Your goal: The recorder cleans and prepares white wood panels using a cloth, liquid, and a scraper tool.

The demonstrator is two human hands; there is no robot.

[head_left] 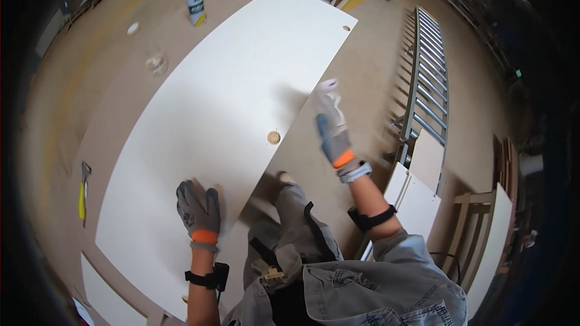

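A large white board (pixel 199 102) with one curved long edge lies in front of me. My left hand (pixel 198 210), in a grey glove with an orange cuff, rests on its near part with the fingers apart. Off the board's right edge hovers my right hand (pixel 333 127), gloved alike and smeared by motion. Its finger end looks whitish; I cannot make out whether that is the glove or a pale cloth. Left of this hand, a round brown-lined hole (pixel 273 137) shows near the board's straight edge. A second hole (pixel 346 28) sits at the far corner.
Beneath the white board is a brownish sheet bearing a spray can (pixel 196 6), a clear jar (pixel 157 64) and a yellow-handled hammer-like tool (pixel 83 193). A white lid (pixel 133 28) lies at the far left. A roller conveyor (pixel 430 72) and leaning panels (pixel 492 241) stand to the right.
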